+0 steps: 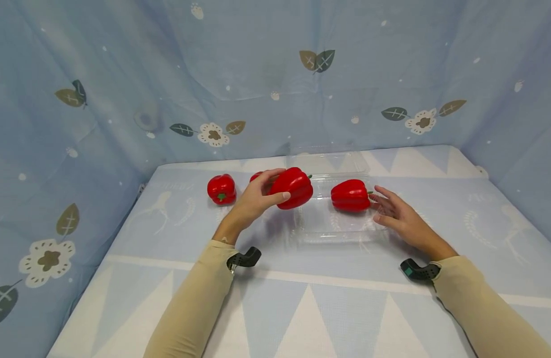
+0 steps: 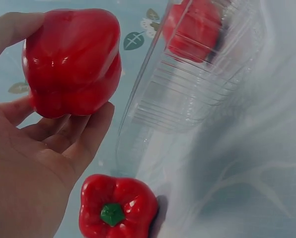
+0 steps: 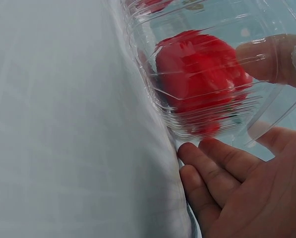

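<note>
Over left edge of clear plastic tray [image 1: 333, 231]: left hand [image 1: 253, 201] grips red pepper [image 1: 293, 187], thumb and fingers curled round it. Second pepper [image 1: 350, 195] lies inside tray. Right hand [image 1: 398, 214] open, fingers straight, apparently touching tray's right wall. Third pepper [image 1: 221, 189] sits on desk [image 1: 302, 303], left, well apart; another partly hidden behind left hand.

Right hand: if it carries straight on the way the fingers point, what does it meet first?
Likely the clear plastic tray: the right hand already has its fingers at the tray's wall. Just behind that wall lies a red pepper.
</note>
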Demonstrator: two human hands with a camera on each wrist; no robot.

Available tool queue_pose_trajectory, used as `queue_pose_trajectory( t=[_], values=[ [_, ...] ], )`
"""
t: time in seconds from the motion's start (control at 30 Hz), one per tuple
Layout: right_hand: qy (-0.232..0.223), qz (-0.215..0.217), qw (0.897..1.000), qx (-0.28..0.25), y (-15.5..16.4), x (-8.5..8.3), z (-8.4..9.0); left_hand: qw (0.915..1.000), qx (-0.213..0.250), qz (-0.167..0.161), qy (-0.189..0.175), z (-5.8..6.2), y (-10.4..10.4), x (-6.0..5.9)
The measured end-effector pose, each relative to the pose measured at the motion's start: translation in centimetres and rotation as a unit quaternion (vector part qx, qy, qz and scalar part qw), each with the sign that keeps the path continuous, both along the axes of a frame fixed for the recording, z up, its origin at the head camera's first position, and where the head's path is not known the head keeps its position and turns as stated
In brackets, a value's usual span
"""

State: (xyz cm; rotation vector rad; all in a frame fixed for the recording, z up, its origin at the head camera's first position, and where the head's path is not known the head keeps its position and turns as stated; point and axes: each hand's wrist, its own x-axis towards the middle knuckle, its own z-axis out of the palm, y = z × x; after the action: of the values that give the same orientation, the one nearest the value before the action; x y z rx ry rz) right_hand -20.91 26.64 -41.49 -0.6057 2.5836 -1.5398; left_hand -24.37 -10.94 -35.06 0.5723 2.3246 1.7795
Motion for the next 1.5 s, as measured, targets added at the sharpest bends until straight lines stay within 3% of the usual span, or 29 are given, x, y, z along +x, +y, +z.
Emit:
queue_pose_trajectory(
  t=[0.57,0.87,1.2,1.5],
  values=[
    [-0.004,0.000,1.000,0.010,-0.2,-0.2,-0.1,0.9949,-0.073,-0.049,0.050,0.6,1.5,-0.8],
    [-0.004,-0.002,1.000,0.012,-0.1,-0.1,-0.1,0.9937,-0.082,-0.068,0.036,0.4,2.4,-1.1],
    [-0.004,0.000,1.000,0.010,-0.1,0.0,0.1,0.9903,-0.115,-0.050,0.058,0.6,2.9,-1.2],
    [-0.006,0.002,1.000,0.003,0.0,-0.1,-0.1,0.9816,-0.152,-0.076,0.087,0.7,3.9,-1.3]
  ],
)
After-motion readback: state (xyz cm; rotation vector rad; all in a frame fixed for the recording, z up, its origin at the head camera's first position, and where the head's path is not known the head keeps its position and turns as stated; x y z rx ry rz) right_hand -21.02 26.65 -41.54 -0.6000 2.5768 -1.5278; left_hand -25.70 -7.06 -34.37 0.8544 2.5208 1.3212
